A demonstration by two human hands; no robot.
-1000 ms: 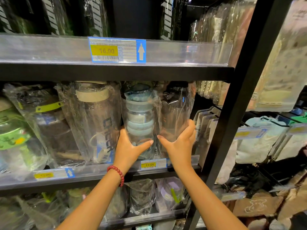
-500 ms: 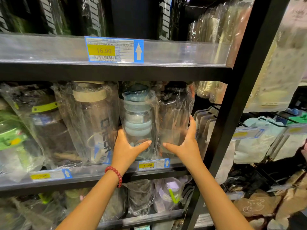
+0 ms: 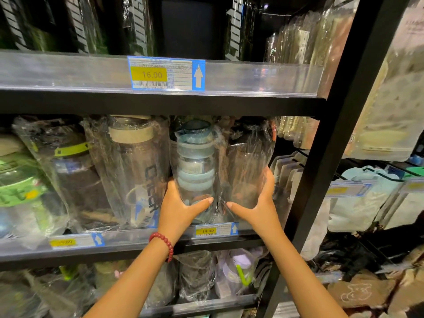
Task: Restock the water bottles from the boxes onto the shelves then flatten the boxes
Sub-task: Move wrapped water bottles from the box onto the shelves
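— Head view: what have you got hold of?

— My left hand (image 3: 181, 207) grips the clear bottle with pale blue rings (image 3: 195, 166), bagged in crinkled plastic; my right hand (image 3: 257, 203) grips the dark, smoky bottle in its own plastic bag (image 3: 249, 161) just beside it. Both stand upright on the middle black shelf (image 3: 229, 243), at its right end.

— Anything inside them?

— I can't tell; the wrap glares too much.

— And around you?

— A beige-lidded clear bottle with dark lettering (image 3: 135, 168) stands to the left. Above it, a yellow 16.00 price tag (image 3: 166, 73) sits on the upper rail. A red bead bracelet (image 3: 164, 243) circles my left wrist. The black upright post (image 3: 330, 143) cuts off the goods at the right.
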